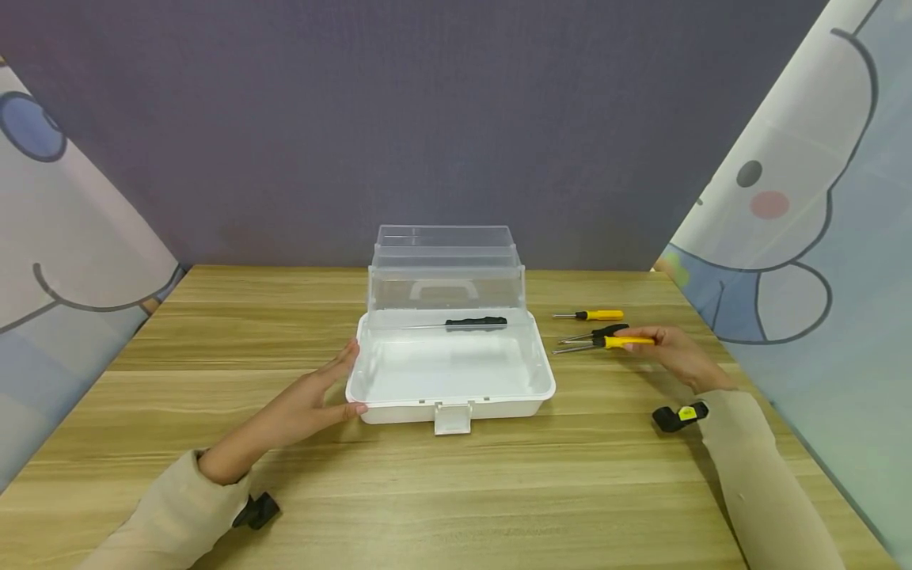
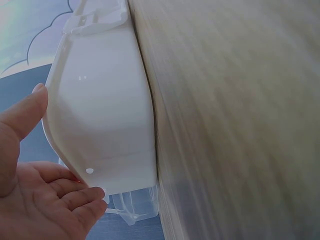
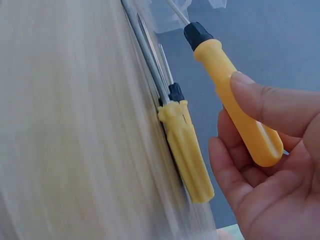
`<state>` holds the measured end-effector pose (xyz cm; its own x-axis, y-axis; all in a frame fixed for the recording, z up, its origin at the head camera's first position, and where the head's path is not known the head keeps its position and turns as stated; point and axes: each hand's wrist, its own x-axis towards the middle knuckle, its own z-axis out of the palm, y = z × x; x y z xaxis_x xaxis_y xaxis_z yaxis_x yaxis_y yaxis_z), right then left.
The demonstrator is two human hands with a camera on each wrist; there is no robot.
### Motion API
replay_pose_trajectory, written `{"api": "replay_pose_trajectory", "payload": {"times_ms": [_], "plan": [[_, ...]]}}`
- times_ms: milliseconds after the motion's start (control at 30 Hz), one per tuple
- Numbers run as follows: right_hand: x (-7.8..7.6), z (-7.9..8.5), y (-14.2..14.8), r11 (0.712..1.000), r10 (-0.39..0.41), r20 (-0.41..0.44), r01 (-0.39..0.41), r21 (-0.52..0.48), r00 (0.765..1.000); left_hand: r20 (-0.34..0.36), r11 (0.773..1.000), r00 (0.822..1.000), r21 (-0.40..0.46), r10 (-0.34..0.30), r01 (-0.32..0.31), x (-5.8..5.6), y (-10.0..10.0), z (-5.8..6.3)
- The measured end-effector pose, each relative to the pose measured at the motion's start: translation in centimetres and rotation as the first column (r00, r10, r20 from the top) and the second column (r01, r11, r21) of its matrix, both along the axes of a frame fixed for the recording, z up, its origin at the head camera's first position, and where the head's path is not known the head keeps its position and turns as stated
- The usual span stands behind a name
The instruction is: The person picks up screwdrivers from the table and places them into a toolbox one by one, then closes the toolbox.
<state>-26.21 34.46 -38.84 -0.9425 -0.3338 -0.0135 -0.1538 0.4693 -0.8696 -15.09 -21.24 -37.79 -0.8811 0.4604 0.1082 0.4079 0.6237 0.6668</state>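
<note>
A white toolbox [image 1: 449, 412] stands with its clear lid [image 1: 447, 257] raised. Inside, along the back, lies a black-handled screwdriver [image 1: 476, 322]. My left hand [image 1: 309, 404] touches the box's left side, thumb at the front corner. In the left wrist view that hand [image 2: 42, 200] is beside the white wall [image 2: 102, 110]. My right hand [image 1: 673, 354] pinches the yellow handle of a screwdriver [image 1: 628, 342], raised off the table in the right wrist view, its shaft pointing toward the box. Below it lies another yellow-handled screwdriver [image 3: 186, 155].
A yellow screwdriver [image 1: 604, 315] lies right of the box, with a black-handled screwdriver [image 1: 609, 330] near the right hand. The front latch [image 1: 452, 419] hangs down. A dark panel [image 1: 449, 119] stands behind the wooden table [image 1: 456, 507].
</note>
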Motion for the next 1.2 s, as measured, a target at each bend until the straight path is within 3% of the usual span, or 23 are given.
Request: {"api": "replay_pose_trajectory", "payload": {"times_ms": [300, 567, 933, 1200], "plan": [[0.2, 0.5, -0.6, 1.000, -0.018, 0.004, 0.018, 0.011, 1.000, 0.007, 1.000, 1.000, 0.005, -0.003, 0.003, -0.1, 0.0, -0.1], [0.6, 1.4, -1.7, 0.992, -0.092, 0.016, 0.091, 0.084, 0.996, 0.003, 1.000, 1.000, 0.000, -0.002, 0.002, 0.0, 0.0, -0.1], [1.0, 2.0, -2.9, 0.988, -0.148, 0.012, 0.147, 0.049, 0.989, 0.003, 1.000, 1.000, -0.002, 0.000, 0.000, 0.1, 0.0, 0.0], [1.4, 2.7, -3.3, 0.988, -0.142, 0.026, 0.143, -0.049, 0.989, 0.006, 1.000, 1.000, 0.004, 0.000, 0.000, 0.0, 0.0, 0.0]]}}
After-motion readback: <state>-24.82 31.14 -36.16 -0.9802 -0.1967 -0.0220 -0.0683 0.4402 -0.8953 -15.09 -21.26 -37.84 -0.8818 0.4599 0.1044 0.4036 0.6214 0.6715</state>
